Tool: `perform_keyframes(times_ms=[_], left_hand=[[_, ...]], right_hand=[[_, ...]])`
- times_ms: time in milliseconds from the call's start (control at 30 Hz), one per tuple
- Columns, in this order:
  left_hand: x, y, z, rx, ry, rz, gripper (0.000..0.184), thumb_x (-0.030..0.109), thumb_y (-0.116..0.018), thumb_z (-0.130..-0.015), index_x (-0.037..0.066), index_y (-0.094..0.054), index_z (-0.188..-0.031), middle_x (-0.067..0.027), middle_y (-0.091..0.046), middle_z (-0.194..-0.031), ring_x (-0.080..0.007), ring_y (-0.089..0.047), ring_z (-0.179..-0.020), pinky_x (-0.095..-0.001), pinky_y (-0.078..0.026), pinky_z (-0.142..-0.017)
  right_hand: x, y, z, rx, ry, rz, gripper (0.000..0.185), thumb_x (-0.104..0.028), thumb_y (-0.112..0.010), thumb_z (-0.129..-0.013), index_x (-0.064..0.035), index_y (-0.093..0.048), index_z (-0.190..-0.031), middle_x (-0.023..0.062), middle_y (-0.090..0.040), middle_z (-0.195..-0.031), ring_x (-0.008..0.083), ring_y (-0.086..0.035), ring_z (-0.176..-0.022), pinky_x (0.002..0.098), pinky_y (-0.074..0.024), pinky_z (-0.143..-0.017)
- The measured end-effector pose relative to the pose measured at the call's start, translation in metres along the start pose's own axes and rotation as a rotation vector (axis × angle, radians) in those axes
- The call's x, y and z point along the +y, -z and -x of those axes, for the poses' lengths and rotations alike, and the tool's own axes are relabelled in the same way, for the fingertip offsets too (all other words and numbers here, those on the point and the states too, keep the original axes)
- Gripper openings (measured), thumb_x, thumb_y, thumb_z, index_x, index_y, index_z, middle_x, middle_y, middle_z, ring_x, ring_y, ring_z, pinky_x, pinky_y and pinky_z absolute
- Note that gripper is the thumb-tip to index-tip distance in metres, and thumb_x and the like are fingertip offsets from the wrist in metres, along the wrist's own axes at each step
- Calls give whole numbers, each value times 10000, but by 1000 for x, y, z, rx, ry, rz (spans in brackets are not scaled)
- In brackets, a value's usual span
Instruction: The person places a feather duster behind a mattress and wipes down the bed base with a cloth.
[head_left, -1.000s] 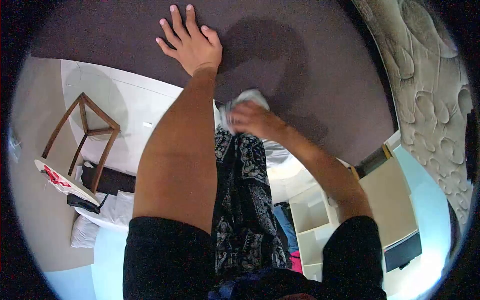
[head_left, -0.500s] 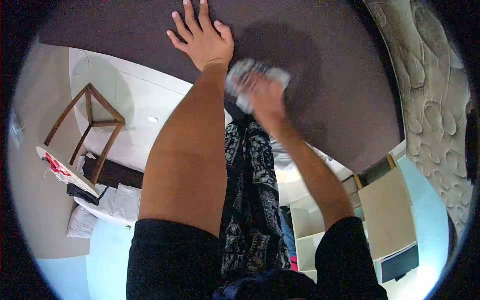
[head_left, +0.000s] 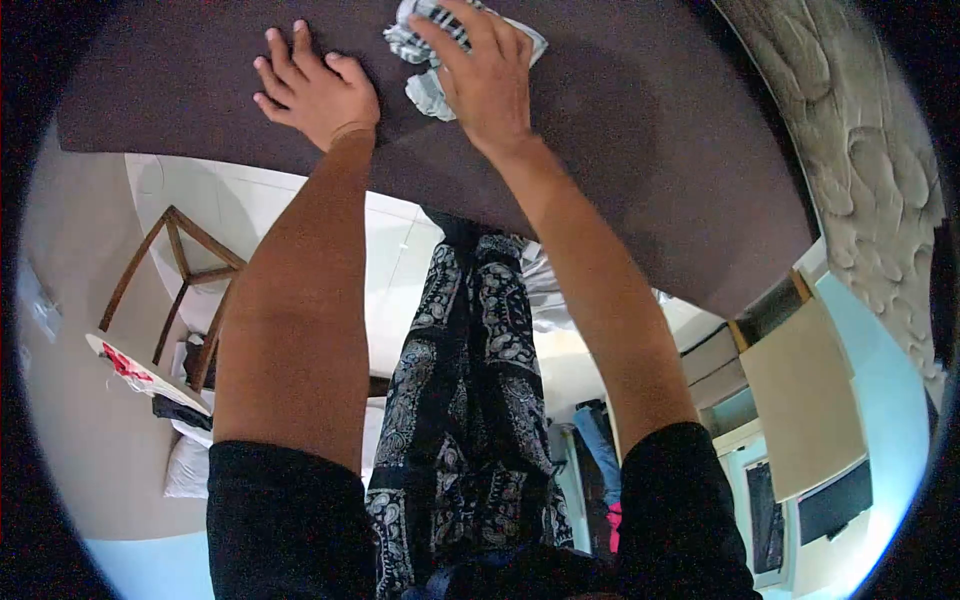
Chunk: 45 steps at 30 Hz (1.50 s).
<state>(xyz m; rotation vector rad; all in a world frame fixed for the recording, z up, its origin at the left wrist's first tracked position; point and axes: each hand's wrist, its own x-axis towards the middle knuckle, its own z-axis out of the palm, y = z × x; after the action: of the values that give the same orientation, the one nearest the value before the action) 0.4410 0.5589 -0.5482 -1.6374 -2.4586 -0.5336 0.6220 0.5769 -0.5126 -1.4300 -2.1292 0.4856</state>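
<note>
I leaned both bare arms over a brown surface [head_left: 690,190], reaching in across its near edge. My left hand [head_left: 322,95] lay just inside that edge, open and flat, palm down, fingers fanned and gripping nothing; it was placed, I judged, to brace the lean. My right hand [head_left: 488,80] reached farther from the near edge, fingers half-curled over a black-and-white cloth [head_left: 406,42], which was bunched on the surface to the right of the left hand. The grasp seemed loose, the curl suited to keeping the folds gathered under the palm. The left arm stretched nearly straight; the right forearm angled inward from a bent elbow. Dark patterned trousers [head_left: 465,330] stood close below the near edge, and an embossed panel [head_left: 850,160] bordered the right edge.
</note>
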Motion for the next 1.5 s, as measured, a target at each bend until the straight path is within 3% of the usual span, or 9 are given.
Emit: perform_keyframes(times_ms=[100,133,267,400,467,600,667,800,1500], left_hand=[[-2,0,-1,-17,-24,-26,532,375,-395,-991,228,-490,-1494,-39,-359,-1636,-345,-309,-1501,-656,-176,-1185],[-2,0,-1,-13,-30,-22,534,375,-395,-991,226,-487,-1496,-39,-359,-1636,-347,-308,-1501,-656,-176,-1183],[-2,-1,0,2,-30,2,537,371,-395,-989,218,-483,-1496,-41,-357,-1636,-357,-306,-1501,-658,-177,-1180],[3,3,0,-10,-20,28,532,364,-403,-984,216,-490,-1487,-47,-358,-1634,-362,-302,-1504,-662,-178,-1180],[3,3,-3,-8,-22,19,522,359,-411,-980,218,-501,-1475,-55,-365,-1629,-366,-299,-1506,-673,-182,-1175],[0,6,-4,-59,6,-18,543,322,-418,-972,198,-478,-1498,-64,-345,-1641,-360,-267,-1524,-653,-147,-1198],[4,15,-9,-164,66,-95,597,275,-434,-957,156,-430,-1542,-73,-298,-1674,-339,-212,-1553,-590,-100,-1239],[-2,4,-5,-11,-9,32,523,346,-414,-978,219,-499,-1479,-64,-369,-1623,-373,-286,-1514,-684,-158,-1182],[1,7,-7,-23,7,30,517,325,-443,-971,243,-513,-1477,-39,-378,-1624,-360,-293,-1512,-679,-175,-1179]], right_hand=[[30,44,45,-91,76,39,668,47,-668,-752,-271,-671,-1340,94,-580,-1373,356,-615,-1150,495,-479,-991],[45,62,76,-77,-177,-86,685,70,-662,-739,-244,-666,-1347,118,-601,-1332,361,-634,-1127,486,-505,-978],[100,153,202,230,-481,609,507,46,-640,-797,36,-584,-1301,236,-635,-1198,413,-628,-1138,509,-513,-1014],[149,196,285,364,-1626,858,548,-107,-651,-848,7,-525,-1369,240,-635,-1270,414,-670,-1015,562,-571,-883],[166,192,270,493,-1466,743,544,-104,-667,-822,41,-559,-1335,236,-657,-1227,412,-671,-1006,562,-567,-874],[173,158,146,413,-541,559,523,-139,-683,-790,53,-617,-1272,253,-655,-1209,436,-616,-1060,568,-467,-969],[155,117,77,317,-471,516,557,-157,-696,-771,-33,-603,-1306,243,-596,-1201,428,-503,-1165,535,-390,-1015],[147,69,14,414,-572,684,481,-126,-681,-777,-70,-602,-1249,221,-534,-1204,421,-503,-1077,537,-392,-928],[144,58,12,494,-558,701,506,-125,-657,-758,-109,-605,-1261,213,-527,-1271,394,-500,-1093,523,-371,-896]])
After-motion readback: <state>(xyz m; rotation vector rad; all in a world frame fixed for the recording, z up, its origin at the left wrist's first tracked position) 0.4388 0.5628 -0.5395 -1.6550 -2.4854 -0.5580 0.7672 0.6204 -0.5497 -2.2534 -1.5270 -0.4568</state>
